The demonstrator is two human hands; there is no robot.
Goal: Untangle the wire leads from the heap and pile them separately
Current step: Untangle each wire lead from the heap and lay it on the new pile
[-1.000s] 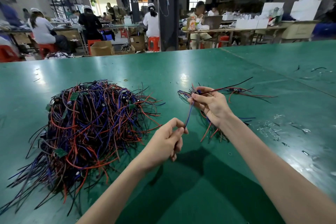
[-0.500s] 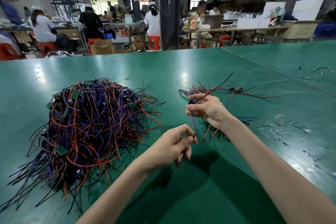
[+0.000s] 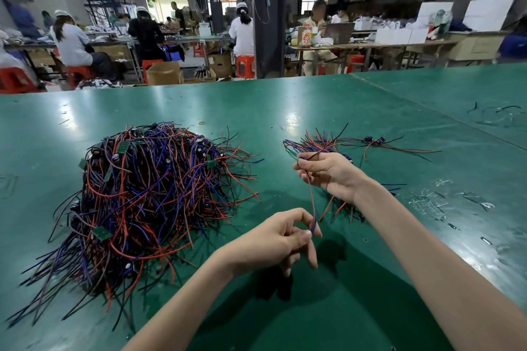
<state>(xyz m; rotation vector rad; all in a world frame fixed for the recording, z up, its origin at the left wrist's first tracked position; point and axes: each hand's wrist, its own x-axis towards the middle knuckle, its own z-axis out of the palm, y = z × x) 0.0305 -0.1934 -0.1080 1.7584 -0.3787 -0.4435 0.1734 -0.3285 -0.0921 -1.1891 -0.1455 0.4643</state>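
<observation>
One wire lead (image 3: 311, 202) is clear of the heap (image 3: 148, 194) and strung between both hands above the tabletop (image 3: 285, 100). Right hand (image 3: 330, 174) grip: fingers curled and clamped on the lead's far end. Left hand (image 3: 273, 239) grip: thumb and forefinger pinched on the near end, other fingers loose. The long axis runs near-to-far, almost straight away from the person. Key relation: the separated pile (image 3: 319, 143) sits under and just beyond the right hand, while the heap is off to the left of the left hand. So the right hand is nearer the drop spot. My read: left releases, right lays the lead along the pile. Risk: the free end snagging loose strands by the right wrist. Pile is small against the heap, so it's early in the job.
</observation>
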